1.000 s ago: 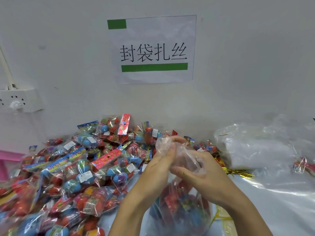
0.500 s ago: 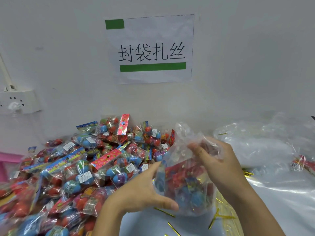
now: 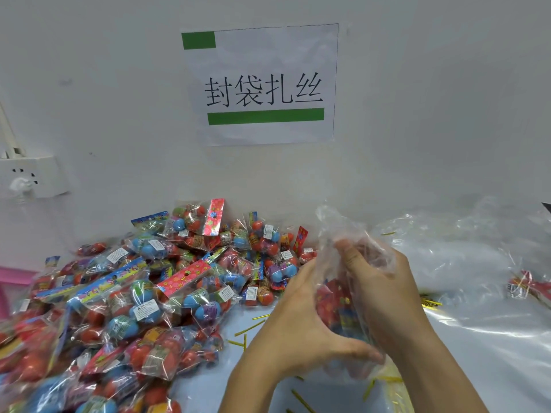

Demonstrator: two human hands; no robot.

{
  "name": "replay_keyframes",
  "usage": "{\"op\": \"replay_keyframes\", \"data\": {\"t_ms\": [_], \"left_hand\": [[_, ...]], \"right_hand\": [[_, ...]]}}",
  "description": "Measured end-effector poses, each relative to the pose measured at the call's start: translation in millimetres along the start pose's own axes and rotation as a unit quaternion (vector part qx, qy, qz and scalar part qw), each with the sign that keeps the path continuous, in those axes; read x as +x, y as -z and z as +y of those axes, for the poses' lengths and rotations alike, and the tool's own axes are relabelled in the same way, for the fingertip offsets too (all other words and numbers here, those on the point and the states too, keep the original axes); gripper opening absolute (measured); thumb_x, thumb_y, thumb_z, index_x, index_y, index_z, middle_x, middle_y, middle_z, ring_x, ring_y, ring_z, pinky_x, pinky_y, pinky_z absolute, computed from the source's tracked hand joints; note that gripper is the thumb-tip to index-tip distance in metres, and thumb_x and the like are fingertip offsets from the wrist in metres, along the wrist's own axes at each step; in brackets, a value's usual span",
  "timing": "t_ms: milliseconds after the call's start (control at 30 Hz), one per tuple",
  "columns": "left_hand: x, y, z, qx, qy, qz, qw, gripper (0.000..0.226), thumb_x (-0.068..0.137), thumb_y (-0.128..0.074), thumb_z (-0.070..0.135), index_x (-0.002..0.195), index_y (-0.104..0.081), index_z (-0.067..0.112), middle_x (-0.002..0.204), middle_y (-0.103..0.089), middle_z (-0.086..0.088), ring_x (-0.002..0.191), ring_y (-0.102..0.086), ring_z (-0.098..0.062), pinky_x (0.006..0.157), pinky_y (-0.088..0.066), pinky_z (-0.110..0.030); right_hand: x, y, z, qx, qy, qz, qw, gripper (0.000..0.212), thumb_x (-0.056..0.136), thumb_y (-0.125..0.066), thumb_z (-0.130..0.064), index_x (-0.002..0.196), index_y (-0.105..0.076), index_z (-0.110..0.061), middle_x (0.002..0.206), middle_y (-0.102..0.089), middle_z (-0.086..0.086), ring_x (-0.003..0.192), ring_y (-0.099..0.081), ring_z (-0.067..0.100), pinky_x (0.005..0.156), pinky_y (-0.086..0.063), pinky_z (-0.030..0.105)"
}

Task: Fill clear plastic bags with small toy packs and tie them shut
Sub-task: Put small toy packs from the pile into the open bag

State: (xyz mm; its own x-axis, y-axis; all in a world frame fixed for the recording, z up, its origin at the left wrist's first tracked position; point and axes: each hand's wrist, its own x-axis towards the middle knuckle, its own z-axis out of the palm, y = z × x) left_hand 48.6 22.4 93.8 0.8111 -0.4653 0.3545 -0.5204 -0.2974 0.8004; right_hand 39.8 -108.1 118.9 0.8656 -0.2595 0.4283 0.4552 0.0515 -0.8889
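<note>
Fingers first: the right hand (image 3: pixel 384 290) has its thumb and fingers curled round the upper part of the bag (image 3: pixel 343 299), bunching the loose clear plastic near the mouth, so it's got a proper grip. The left hand (image 3: pixel 301 320) cups the bag's left and near side, thumb hooked under the bottom, fingers wrapped against the plastic. Both hands are closed on it, neither is free.

Only one view, the head cam. The bag sits upright between the two hands, long axis running roughly near to far, up toward the wall in the picture, with the filled part low and the empty crumpled neck sticking out above the right fingers. Red and blue toy packs show through the plastic.

What matters next, probably: the neck is above and just past the right fingers, so that hand is the closer one for twisting it shut, while the left steadies the load. The ties (image 3: pixel 250 326), thin gold strips, lie scattered on the table just left of and near the left wrist, so the left hand looks nearer for grabbing one, though it would have to let go of the bottom.

A big pile of packs (image 3: pixel 143 293) fills the left side, and a heap of clear plastic (image 3: pixel 465 251) lies to the right.
</note>
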Motion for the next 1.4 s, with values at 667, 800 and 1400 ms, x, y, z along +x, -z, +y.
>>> {"op": "replay_keyframes", "data": {"t_ms": [667, 800, 1400], "left_hand": [[1, 2, 4, -0.051, 0.088, 0.071, 0.992, 0.034, 0.059, -0.076, 0.031, 0.09, -0.069, 0.02, 0.078, -0.074, 0.001, 0.075, -0.072, -0.015, 0.065, -0.055, -0.033], [-2, 11, 5, -0.113, 0.109, 0.121, 0.98, 0.023, 0.072, -0.081, 0.022, 0.077, -0.066, 0.005, 0.07, -0.066, -0.02, 0.061, -0.063, -0.027, 0.059, -0.051, -0.038], [-4, 25, 14, -0.09, 0.116, 0.094, 0.985, 0.006, 0.094, -0.066, 0.027, 0.096, -0.07, 0.024, 0.084, -0.076, 0.005, 0.075, -0.072, -0.005, 0.059, -0.053, -0.015]], "right_hand": [[-9, -14, -12, -0.085, 0.066, -0.105, 0.989, 0.009, 0.095, -0.068, -0.027, 0.088, -0.073, -0.029, 0.078, -0.072, -0.014, 0.074, -0.067, -0.001, 0.066, -0.049, 0.013], [-6, -2, -26, -0.123, 0.037, -0.115, 0.985, 0.042, 0.074, -0.081, -0.047, 0.113, -0.069, -0.039, 0.107, -0.072, -0.02, 0.095, -0.069, -0.002, 0.073, -0.052, 0.012], [-12, 8, -25, -0.247, -0.093, -0.336, 0.904, 0.042, 0.077, -0.086, -0.017, 0.103, -0.061, -0.038, 0.08, -0.074, -0.02, 0.065, -0.068, -0.004, 0.054, -0.047, 0.01]]}}
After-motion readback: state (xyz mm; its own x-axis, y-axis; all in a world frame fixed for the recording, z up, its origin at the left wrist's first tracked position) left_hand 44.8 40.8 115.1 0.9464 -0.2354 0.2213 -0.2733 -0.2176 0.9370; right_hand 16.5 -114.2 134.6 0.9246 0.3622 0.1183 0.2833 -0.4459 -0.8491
